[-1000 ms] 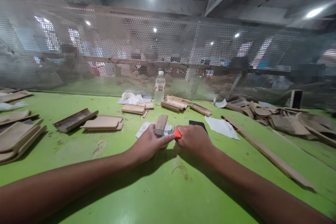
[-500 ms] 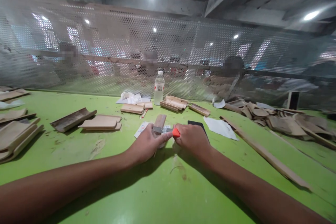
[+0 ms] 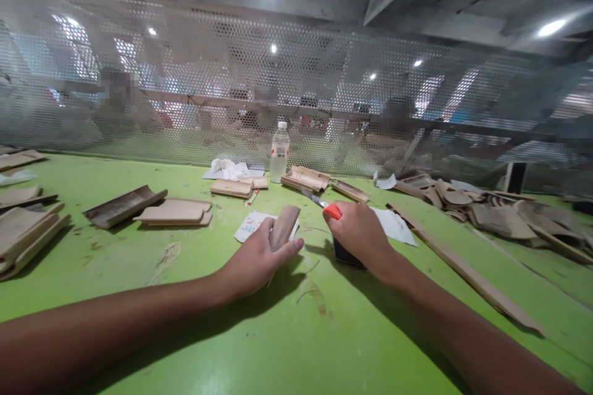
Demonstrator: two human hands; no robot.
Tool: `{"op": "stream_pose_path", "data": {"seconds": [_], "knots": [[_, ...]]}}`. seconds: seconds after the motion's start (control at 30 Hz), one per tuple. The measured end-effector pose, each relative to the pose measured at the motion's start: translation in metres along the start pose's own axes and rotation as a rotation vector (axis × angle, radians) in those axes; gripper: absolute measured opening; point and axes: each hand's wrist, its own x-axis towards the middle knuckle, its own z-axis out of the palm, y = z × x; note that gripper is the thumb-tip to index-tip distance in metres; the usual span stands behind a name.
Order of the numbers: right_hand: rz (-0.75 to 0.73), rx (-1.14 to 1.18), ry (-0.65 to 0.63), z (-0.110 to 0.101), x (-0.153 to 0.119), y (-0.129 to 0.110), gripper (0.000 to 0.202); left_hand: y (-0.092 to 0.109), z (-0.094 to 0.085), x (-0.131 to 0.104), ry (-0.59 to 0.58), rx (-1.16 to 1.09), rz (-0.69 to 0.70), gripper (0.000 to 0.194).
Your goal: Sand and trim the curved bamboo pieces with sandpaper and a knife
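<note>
My left hand (image 3: 259, 259) is closed on a short bamboo piece (image 3: 284, 227), which tilts up above a printed white paper (image 3: 245, 226) on the green table. To its right, my right hand (image 3: 364, 231) grips the red handle of a knife (image 3: 332, 212). The blade points up and left, apart from the bamboo. Beneath my right hand lies a black object (image 3: 345, 254), partly hidden by it.
Stacked bamboo pieces (image 3: 173, 212) and a curved dark one (image 3: 125, 205) lie left. A bottle (image 3: 278, 153) stands by the mesh screen (image 3: 208, 74). A bamboo heap (image 3: 504, 213) and a long strip (image 3: 467, 268) lie right. People show dimly behind the mesh.
My right hand has moved right and slightly up with the knife, whose blade has left the bamboo piece. My left hand still holds the piece, which now leans more to the right.
</note>
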Motion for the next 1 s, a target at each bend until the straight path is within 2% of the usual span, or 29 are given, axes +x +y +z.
{"op": "stream_pose_path", "data": {"seconds": [0.4, 0.57, 0.73, 1.0], "knots": [[-0.151, 0.104, -0.074, 0.000, -0.011, -0.007, 0.026, -0.006, -0.003, 0.006, -0.034, -0.030, 0.003, 0.062], [-0.277, 0.097, -0.139, 0.008, -0.014, -0.012, 0.028, -0.013, -0.004, 0.013, -0.056, -0.130, -0.004, 0.062], [-0.400, 0.073, -0.181, 0.019, -0.017, -0.017, 0.016, -0.020, -0.004, 0.018, -0.123, -0.206, -0.010, 0.061], [-0.359, -0.009, -0.113, 0.018, -0.020, -0.019, 0.021, -0.008, -0.003, 0.014, -0.141, -0.305, 0.092, 0.049]]}}
